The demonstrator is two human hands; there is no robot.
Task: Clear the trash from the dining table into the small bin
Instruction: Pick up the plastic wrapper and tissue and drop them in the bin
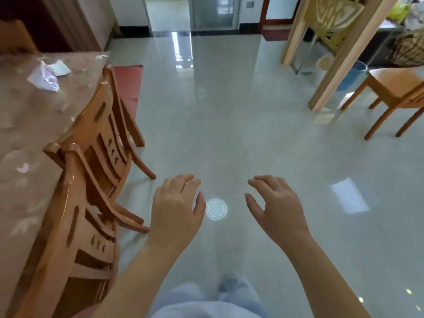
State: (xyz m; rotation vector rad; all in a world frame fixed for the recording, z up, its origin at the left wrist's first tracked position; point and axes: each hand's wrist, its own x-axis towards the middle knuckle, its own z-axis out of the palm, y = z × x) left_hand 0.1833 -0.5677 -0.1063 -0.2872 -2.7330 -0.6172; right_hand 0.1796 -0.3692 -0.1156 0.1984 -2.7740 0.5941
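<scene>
Our left hand [177,203] and right hand [276,203] hover empty, each grip wide. Blurred paper scraps [49,75] lie at ten o'clock on the table [20,125], its left side cut off.

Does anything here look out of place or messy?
Yes. Crumpled paper scraps lie scattered on the dining table, with smaller bits near its edge. The white ring on the floor between the empty left hand and right hand seems to be a light's reflection, not litter.

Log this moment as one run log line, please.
left hand: open, empty | right hand: open, empty | crumpled wrappers: on dining table | small bin: far right
</scene>
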